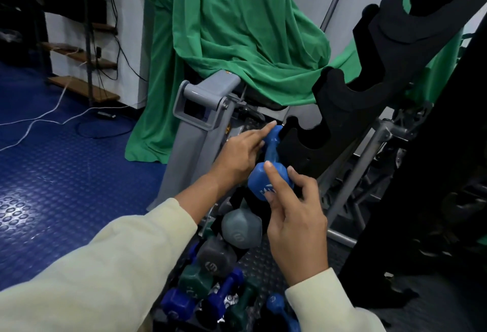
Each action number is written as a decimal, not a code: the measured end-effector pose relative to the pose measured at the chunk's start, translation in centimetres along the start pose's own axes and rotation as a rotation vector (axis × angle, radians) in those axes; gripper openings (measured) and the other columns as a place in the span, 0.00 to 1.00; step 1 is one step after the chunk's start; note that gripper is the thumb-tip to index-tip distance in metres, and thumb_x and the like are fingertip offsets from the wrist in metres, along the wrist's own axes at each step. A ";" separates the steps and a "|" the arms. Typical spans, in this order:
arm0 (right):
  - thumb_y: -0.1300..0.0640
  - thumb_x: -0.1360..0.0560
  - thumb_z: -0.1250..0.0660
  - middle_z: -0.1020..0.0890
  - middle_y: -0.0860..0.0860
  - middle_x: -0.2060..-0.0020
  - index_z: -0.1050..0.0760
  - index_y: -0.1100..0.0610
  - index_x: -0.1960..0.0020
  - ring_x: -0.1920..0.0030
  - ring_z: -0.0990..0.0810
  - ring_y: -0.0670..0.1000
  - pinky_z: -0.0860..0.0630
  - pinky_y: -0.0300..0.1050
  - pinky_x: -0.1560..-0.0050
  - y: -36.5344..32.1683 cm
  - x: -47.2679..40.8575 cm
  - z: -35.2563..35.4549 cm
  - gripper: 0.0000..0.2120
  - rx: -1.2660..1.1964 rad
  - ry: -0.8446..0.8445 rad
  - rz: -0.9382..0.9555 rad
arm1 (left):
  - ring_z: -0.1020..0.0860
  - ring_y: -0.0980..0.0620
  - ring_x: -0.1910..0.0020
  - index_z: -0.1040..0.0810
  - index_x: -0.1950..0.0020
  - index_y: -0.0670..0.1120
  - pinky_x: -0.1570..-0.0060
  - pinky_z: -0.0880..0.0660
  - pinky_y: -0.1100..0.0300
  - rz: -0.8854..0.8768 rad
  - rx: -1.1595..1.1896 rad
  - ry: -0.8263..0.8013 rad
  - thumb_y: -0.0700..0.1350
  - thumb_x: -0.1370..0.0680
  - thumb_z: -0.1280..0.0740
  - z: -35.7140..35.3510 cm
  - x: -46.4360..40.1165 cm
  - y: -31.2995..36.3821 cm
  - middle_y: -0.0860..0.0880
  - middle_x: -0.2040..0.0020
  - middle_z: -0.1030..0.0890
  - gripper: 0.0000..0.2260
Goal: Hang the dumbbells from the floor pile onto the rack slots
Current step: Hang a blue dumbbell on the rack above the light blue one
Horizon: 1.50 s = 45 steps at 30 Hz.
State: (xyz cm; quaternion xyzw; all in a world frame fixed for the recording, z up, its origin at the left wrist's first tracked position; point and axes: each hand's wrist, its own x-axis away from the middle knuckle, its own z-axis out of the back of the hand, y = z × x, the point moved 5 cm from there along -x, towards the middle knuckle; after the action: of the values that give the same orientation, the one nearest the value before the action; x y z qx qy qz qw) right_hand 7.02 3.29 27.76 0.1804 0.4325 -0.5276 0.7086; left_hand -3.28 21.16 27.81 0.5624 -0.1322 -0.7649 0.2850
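Right now both hands hold a light blue dumbbell (268, 165) at the lowest slot of the black rack (340, 110). The left hand (237, 156) is at its handle with the forefinger stretched along the far end; its other fingers are hidden, so the grip seems loose at best. The right hand (295, 215) pinches the near end between thumb and fingers. Below lies the floor pile (221, 279) of grey, green and blue dumbbells. A green cloth (237, 28) hangs behind.
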 end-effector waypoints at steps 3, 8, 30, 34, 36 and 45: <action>0.66 0.22 0.28 0.24 0.56 0.38 0.25 0.45 0.26 0.45 0.26 0.52 0.21 0.41 0.55 0.1 -0.3 -0.1 0.28 -0.031 0.005 -0.019 | 0.20 0.45 0.34 0.26 0.24 0.50 0.34 0.23 0.48 0.041 0.057 -0.080 0.36 0.21 0.37 -0.7 -0.4 -0.7 0.43 0.34 0.18 0.25; 0.60 0.19 0.32 0.25 0.53 0.39 0.25 0.47 0.25 0.44 0.27 0.52 0.16 0.51 0.58 0.1 -0.7 -0.2 0.24 -0.047 -0.014 -0.074 | 0.23 0.51 0.31 0.24 0.32 0.62 0.26 0.29 0.46 0.283 0.321 -0.204 0.38 0.17 0.35 -1.6 -0.5 -2.2 0.47 0.31 0.21 0.21; 0.61 0.18 0.32 0.22 0.48 0.43 0.24 0.56 0.25 0.46 0.22 0.38 0.27 0.31 0.44 3.3 0.9 2.8 0.21 -0.226 0.017 -0.047 | 0.19 0.65 0.47 0.20 0.29 0.50 0.48 0.25 0.71 0.084 -0.061 0.028 0.46 0.15 0.36 6.8 4.0 5.0 0.55 0.43 0.16 0.14; 0.62 0.18 0.31 0.21 0.51 0.42 0.21 0.59 0.29 0.48 0.19 0.48 0.22 0.39 0.45 3.9 0.5 3.7 0.18 -0.218 0.088 -0.027 | 0.22 0.55 0.37 0.26 0.25 0.46 0.39 0.22 0.59 -0.028 -0.027 -0.062 0.45 0.16 0.32 6.3 8.9 8.1 0.50 0.33 0.25 0.19; 0.61 0.18 0.30 0.22 0.51 0.36 0.23 0.58 0.27 0.42 0.18 0.49 0.21 0.41 0.40 3.2 0.0 3.0 0.19 -0.214 0.026 0.048 | 0.25 0.54 0.32 0.34 0.19 0.49 0.34 0.24 0.56 -0.060 -0.121 -0.152 0.46 0.17 0.31 5.4 9.8 8.6 0.51 0.28 0.29 0.27; 0.62 0.18 0.31 0.25 0.50 0.28 0.27 0.57 0.24 0.27 0.27 0.45 0.30 0.37 0.28 3.1 -1.0 1.0 0.23 -0.239 -0.087 0.098 | 0.23 0.53 0.36 0.32 0.20 0.46 0.35 0.26 0.59 -0.081 -0.234 -0.052 0.44 0.19 0.28 4.3 9.5 8.5 0.51 0.33 0.23 0.28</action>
State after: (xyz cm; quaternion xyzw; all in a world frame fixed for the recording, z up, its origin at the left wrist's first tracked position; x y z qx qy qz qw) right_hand 10.19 4.31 28.49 0.0924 0.4517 -0.4443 0.7682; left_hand -6.80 8.31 26.23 0.5099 -0.0266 -0.8004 0.3141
